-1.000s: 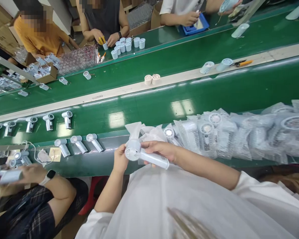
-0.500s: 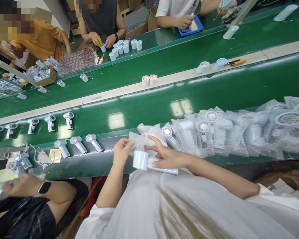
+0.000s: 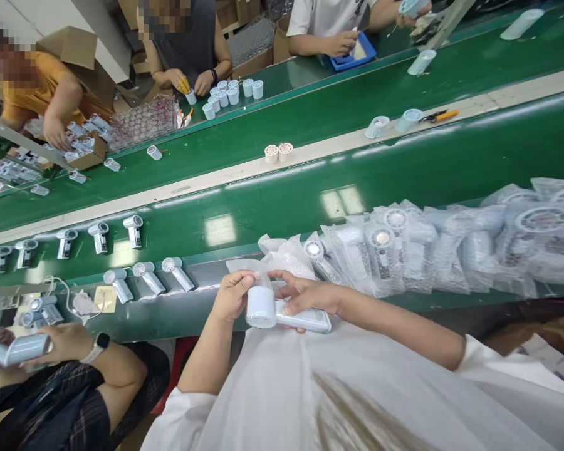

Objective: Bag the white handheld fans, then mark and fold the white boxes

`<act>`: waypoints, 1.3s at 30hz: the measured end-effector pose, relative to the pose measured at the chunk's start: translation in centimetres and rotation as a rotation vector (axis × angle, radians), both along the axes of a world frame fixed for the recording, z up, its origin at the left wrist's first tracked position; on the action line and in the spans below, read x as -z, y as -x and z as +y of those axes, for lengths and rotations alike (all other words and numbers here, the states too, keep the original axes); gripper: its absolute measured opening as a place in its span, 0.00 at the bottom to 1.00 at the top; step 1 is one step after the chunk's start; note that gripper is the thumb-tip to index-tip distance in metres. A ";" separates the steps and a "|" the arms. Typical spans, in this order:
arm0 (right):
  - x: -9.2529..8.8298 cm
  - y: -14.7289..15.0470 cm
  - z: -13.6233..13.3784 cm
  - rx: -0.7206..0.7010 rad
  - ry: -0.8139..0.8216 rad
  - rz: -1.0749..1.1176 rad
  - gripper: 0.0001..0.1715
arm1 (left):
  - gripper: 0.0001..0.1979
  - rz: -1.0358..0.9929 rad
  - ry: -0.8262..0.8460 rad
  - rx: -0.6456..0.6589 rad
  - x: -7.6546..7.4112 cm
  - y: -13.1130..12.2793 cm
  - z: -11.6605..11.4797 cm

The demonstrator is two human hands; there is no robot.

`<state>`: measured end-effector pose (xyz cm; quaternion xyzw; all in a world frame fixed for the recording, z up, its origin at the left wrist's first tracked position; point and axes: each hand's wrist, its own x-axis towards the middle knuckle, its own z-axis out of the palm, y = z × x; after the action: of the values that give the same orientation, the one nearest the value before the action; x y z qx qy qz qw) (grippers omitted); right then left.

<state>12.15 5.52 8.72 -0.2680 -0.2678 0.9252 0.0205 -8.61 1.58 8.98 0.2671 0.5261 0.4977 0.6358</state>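
Note:
A pale blue handheld fan [image 3: 282, 313] lies across my lap edge, head to the left and handle to the right. My right hand [image 3: 308, 294] grips its handle with the fingers curled over it. My left hand [image 3: 232, 294] pinches the edge of a clear plastic bag [image 3: 258, 280] that sits over the fan's round head. Just beyond my hands a heap of loose clear bags [image 3: 286, 254] rests on the green bench edge.
A long row of bagged fans [image 3: 451, 244] lies to the right. Unbagged fans [image 3: 145, 275] line the bench and green belt [image 3: 272, 207] to the left. A seated co-worker's hands [image 3: 61, 341] hold a fan at lower left. People work across the far belt with cups [image 3: 230, 94].
The fan's head has turned from facing me to pointing down. My left hand moved from the head onto the bag and drew the bag over it; the right hand kept the handle.

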 end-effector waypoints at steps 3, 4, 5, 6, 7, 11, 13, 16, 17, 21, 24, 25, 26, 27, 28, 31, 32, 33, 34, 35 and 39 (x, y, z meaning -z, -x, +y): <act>0.1 -0.3 -0.3 0.015 -0.020 0.012 0.55 | 0.16 0.007 -0.123 0.044 0.7 0.6 -0.2; 0.0 -0.3 -0.4 0.011 -0.039 0.027 0.51 | 0.14 0.072 -0.175 0.071 0.9 0.8 -0.3; 0.0 -0.3 -0.5 0.010 -0.063 0.034 0.46 | 0.12 0.166 -0.225 0.095 0.9 1.1 -0.3; -0.1 -0.3 -0.5 0.015 -0.092 0.029 0.43 | 0.11 0.278 -0.275 0.115 0.9 1.4 -0.5; -0.2 -0.3 -0.6 0.024 -0.122 0.015 0.41 | 0.09 0.395 -0.323 0.128 0.7 1.7 -0.6; -0.5 -0.6 -0.5 0.116 -0.215 -0.078 0.42 | 0.09 0.683 -0.460 0.151 -0.7 2.3 -1.4; -0.5 -1.0 -0.4 0.162 -0.255 -0.101 0.43 | 0.09 0.715 -0.455 0.151 -1.2 2.0 -1.8; -0.6 -1.4 -0.4 0.130 -0.276 -0.012 0.50 | 0.10 0.700 -0.322 0.083 -1.2 1.3 -2.0; -0.6 -1.5 -0.4 0.090 -0.268 0.047 0.55 | 0.10 0.685 -0.276 0.051 -0.9 1.3 -1.9; -0.4 -1.0 -0.2 -0.045 -0.205 0.171 0.71 | 0.05 0.637 -0.236 0.012 0.6 4.2 -0.4; 0.1 -0.5 0.1 -0.039 -0.151 0.148 0.72 | 0.05 0.594 -0.219 0.076 0.4 9.3 2.1; 0.3 -0.4 0.2 -0.023 -0.148 0.135 0.71 | 0.06 0.584 -0.205 0.089 -0.1 11.0 3.0; 0.5 -0.4 0.2 -0.004 -0.152 0.120 0.70 | 0.07 0.583 -0.190 0.091 -0.8 12.4 3.8; 0.6 -0.5 0.1 0.013 -0.162 0.105 0.68 | 0.07 0.580 -0.178 0.092 -1.5 13.4 4.4; 0.8 -0.5 0.0 0.028 -0.176 0.092 0.66 | 0.07 0.566 -0.170 0.082 -2.2 13.8 4.7; 1.0 -0.8 -0.5 0.056 -0.221 0.085 0.59 | 0.04 0.467 -0.159 0.016 -2.6 10.8 3.8; 0.9 -0.8 -0.7 0.053 -0.242 0.100 0.57 | 0.06 0.447 -0.151 0.038 -2.2 8.8 3.0; 0.8 -0.9 -0.8 0.041 -0.273 0.117 0.54 | 0.10 0.431 -0.139 0.076 -1.5 6.8 2.2; 0.7 -0.8 -0.9 0.023 -0.318 0.133 0.51 | 0.15 0.414 -0.125 0.112 -0.8 4.9 1.4; 0.5 -0.8 -0.9 0.001 -0.381 0.145 0.48 | 0.18 0.381 -0.102 0.181 -0.1 3.4 0.8; 0.0 -0.9 -0.5 -0.057 -0.602 0.159 0.41 | 0.26 0.511 -0.262 0.488 0.6 2.4 0.2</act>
<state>13.02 5.07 8.76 -0.1690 -0.5348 0.8226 0.0941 -11.02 1.75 8.40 0.5792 0.5207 0.3120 0.5441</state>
